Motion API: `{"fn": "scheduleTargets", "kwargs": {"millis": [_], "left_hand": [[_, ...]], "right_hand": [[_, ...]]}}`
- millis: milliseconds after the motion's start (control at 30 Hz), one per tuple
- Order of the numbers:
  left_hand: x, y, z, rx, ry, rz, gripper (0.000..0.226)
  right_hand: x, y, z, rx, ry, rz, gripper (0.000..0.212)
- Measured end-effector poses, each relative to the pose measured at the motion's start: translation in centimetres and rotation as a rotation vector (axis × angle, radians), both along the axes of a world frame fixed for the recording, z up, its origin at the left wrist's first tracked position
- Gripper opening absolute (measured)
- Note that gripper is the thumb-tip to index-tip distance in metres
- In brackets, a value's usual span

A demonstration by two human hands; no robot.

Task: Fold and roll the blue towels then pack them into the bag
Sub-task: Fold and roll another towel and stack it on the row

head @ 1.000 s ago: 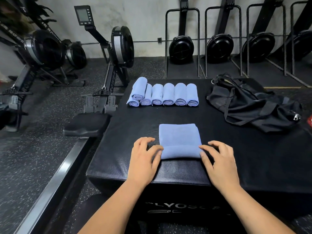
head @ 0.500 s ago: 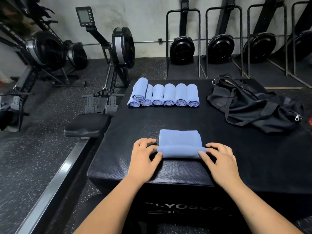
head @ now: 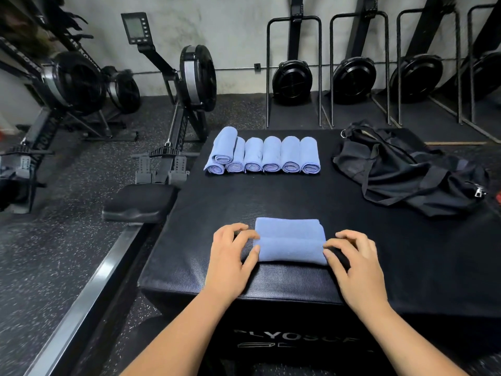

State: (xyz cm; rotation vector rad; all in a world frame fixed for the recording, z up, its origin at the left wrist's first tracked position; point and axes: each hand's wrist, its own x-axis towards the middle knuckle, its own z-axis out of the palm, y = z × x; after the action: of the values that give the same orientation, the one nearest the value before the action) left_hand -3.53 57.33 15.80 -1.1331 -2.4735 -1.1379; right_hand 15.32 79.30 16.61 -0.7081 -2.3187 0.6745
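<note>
1. Two hands work one blue towel (head: pixel 291 240) near the front edge of the black surface (head: pixel 271 199) — left hand (head: pixel 230 256) and right hand (head: pixel 355 264) each pinch an end of the roll, fingers curled over it.
2. Rolling seems the step in hand; next calls for an even forward push so both ends finish flush.
3. It looks soft and half rolled — a flat folded flap lies beyond the roll. Finished rolls (head: pixel 267 154) sit further back, with the slumped black bag (head: pixel 406 172) to their right
</note>
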Motion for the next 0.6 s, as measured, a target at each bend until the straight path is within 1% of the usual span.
{"fn": "scheduleTargets", "kwargs": {"millis": [67,133,200,267,333,500,600], "left_hand": [[0.0,-0.1,-0.2,0.008,0.005,0.011,0.021],[-0.1,-0.1,-0.4,0.009,0.007,0.041,0.021],[-0.1,0.0,-0.5,-0.019,0.017,0.051,0.029],[-0.1,0.1,-0.4,-0.093,0.042,0.026,0.042],[-0.2,0.1,-0.4,-0.163,0.049,0.004,0.049],[-0.6,0.0,-0.8,-0.121,-0.03,0.008,0.039],[-0.6,0.0,-0.8,-0.062,-0.1,0.008,0.035]], "right_hand": [[0.0,0.1,-0.3,0.026,0.008,-0.003,0.013],[-0.2,0.3,-0.5,0.055,-0.029,-0.009,0.02],[-0.4,0.5,-0.8,0.107,-0.125,0.003,0.035],[-0.5,0.8,-0.9,0.133,-0.214,0.012,0.047],[-0.6,0.9,-1.0,0.128,-0.248,0.011,0.049],[-0.9,1.3,-1.0,0.072,-0.234,-0.011,0.044],[-0.9,1.8,-1.3,-0.011,-0.206,-0.008,0.05]]}}
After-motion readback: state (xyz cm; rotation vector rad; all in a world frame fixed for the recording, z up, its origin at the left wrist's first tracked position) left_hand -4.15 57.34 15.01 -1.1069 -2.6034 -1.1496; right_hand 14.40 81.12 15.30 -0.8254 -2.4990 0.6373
